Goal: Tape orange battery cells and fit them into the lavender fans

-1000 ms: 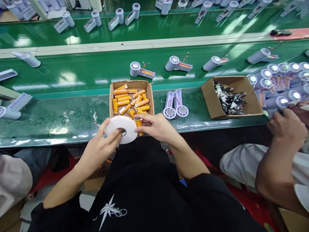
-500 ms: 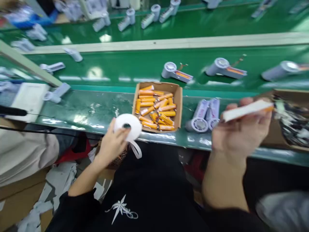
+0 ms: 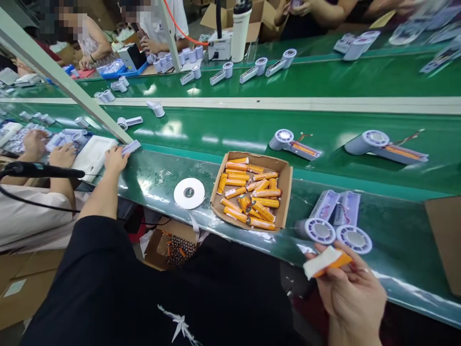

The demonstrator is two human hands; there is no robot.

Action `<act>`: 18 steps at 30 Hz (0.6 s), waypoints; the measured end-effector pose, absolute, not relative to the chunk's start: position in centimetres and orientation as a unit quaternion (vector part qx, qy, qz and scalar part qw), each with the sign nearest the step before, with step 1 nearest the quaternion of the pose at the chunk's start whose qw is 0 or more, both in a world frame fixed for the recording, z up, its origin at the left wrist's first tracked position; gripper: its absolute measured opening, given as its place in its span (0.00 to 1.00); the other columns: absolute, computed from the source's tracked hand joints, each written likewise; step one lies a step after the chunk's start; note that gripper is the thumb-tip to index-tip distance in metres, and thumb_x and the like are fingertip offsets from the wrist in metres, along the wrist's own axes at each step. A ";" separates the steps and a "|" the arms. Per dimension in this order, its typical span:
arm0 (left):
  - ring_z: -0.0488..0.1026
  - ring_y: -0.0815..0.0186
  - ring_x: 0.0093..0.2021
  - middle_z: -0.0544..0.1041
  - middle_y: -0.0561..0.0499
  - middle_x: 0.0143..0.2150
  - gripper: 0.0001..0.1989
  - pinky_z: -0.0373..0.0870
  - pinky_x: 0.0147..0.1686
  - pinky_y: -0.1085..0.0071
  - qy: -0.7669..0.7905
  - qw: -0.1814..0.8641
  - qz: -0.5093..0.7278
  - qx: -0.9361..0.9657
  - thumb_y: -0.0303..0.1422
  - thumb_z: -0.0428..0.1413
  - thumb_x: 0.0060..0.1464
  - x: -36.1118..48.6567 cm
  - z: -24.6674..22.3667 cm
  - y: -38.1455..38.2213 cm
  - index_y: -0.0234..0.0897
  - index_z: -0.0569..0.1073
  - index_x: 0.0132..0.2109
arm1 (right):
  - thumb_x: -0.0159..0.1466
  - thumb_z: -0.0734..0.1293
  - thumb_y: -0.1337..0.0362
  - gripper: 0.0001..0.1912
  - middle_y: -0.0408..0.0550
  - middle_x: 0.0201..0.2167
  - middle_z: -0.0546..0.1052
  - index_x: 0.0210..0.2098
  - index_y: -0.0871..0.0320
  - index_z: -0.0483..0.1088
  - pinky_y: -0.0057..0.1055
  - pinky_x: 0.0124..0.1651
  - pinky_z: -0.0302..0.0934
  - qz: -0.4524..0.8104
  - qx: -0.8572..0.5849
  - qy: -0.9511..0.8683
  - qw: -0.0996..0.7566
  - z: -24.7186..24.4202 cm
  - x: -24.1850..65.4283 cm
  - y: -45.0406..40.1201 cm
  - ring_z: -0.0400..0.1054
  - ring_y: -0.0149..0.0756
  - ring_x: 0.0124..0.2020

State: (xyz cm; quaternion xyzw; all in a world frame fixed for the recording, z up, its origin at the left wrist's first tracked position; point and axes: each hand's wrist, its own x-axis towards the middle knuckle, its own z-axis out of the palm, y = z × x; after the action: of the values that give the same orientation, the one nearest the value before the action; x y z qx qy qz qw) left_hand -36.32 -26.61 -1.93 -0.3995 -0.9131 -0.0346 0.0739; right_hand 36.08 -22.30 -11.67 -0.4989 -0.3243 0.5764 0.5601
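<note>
My left hand (image 3: 115,159) reaches far left along the bench, its fingers closed on a pale purple fan casing (image 3: 131,147) beside the slanted post. In my right hand (image 3: 351,288), at the lower right, is an orange battery (image 3: 340,260) with a strip of white tape (image 3: 320,263) on it. A white tape roll (image 3: 189,193) lies flat on the bench edge with its loose end hanging down. Right of it stands a cardboard box (image 3: 288,192) of orange batteries. Two purple-grey fans (image 3: 320,230) lie just beyond my right hand.
Fans with orange batteries (image 3: 374,139) lie on the green belt (image 3: 223,129). A slanted post (image 3: 72,77) crosses the left side. Another person's hands (image 3: 63,156) are near a white tray (image 3: 94,156). More people sit across the belt.
My left hand has let go of the tape roll, moved far left and taken hold of a fan casing. My right hand has come lower and nearer with the battery. The view has shifted.
</note>
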 end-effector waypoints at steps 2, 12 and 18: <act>0.69 0.34 0.68 0.76 0.30 0.67 0.27 0.67 0.65 0.42 -0.905 0.109 -0.039 -0.410 0.44 0.54 0.66 -36.3 -2.1 -24.9 0.34 0.77 0.65 | 0.44 0.90 0.60 0.31 0.50 0.33 0.88 0.46 0.57 0.83 0.35 0.28 0.82 0.570 -0.519 -0.305 0.560 -11.8 37.7 -22.9 0.85 0.48 0.26; 0.69 0.47 0.66 0.81 0.42 0.61 0.16 0.72 0.63 0.50 -0.543 0.074 -0.060 -0.835 0.34 0.54 0.70 -15.9 -7.4 1.5 0.43 0.87 0.53 | 0.50 0.90 0.59 0.29 0.49 0.40 0.90 0.49 0.47 0.84 0.44 0.30 0.85 0.515 -0.342 -0.546 0.565 -1.4 30.9 -13.5 0.87 0.55 0.34; 0.76 0.52 0.58 0.85 0.48 0.57 0.12 0.67 0.67 0.49 -0.532 0.044 0.096 -0.840 0.33 0.57 0.64 -13.0 -6.3 5.9 0.45 0.87 0.46 | 0.52 0.89 0.56 0.26 0.44 0.41 0.89 0.48 0.50 0.82 0.37 0.42 0.86 0.463 -0.279 -0.660 0.522 1.8 26.5 -5.7 0.88 0.44 0.40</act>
State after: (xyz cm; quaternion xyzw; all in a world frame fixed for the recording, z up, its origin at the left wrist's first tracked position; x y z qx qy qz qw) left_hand -12.98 5.91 -6.34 -0.8402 -0.5321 0.0955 0.0435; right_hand 26.51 -5.70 1.79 -0.2785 -0.6599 0.4629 0.5223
